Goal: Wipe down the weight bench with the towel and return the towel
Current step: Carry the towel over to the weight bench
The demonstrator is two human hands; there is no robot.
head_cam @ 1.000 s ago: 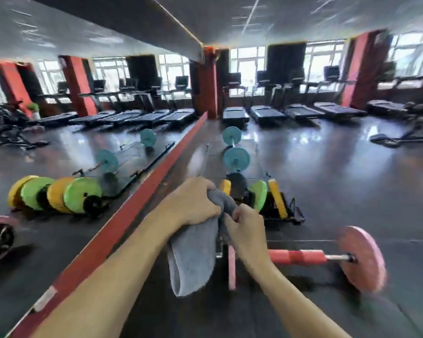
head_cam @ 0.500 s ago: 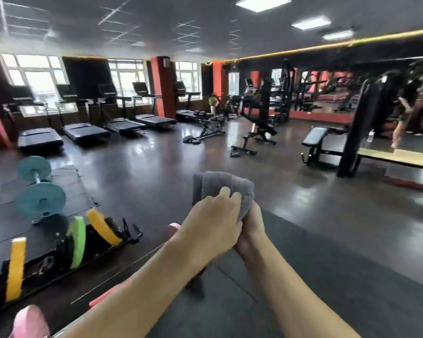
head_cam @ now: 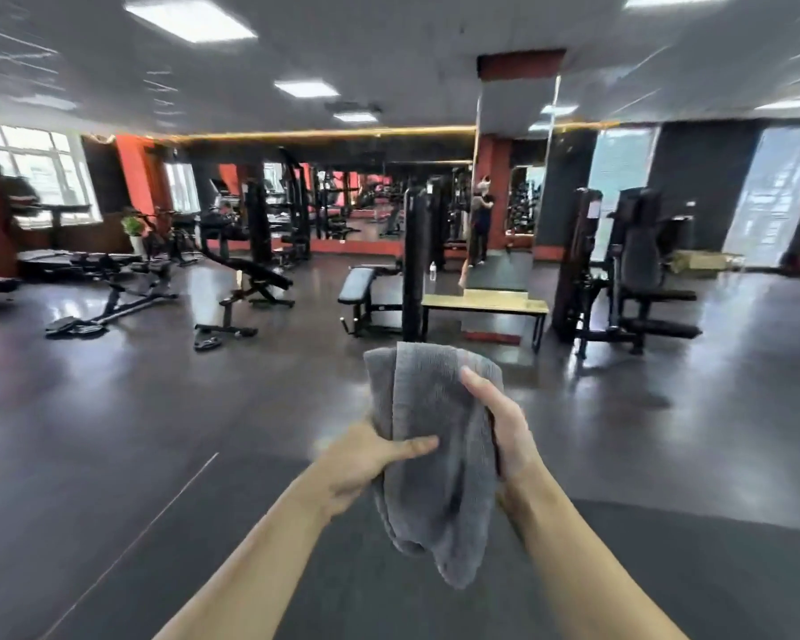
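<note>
Shows a gym from head height, looking forward and down. Holds a folded grey towel in mid-air above the dark floor, lower end hanging loose. Clasps its left edge with the left grip, thumb laid across the cloth. Closes the right grip around its right edge, thumb pointing up. Places a black padded bench and a wooden-topped bench well apart, farther across the room.
</note>
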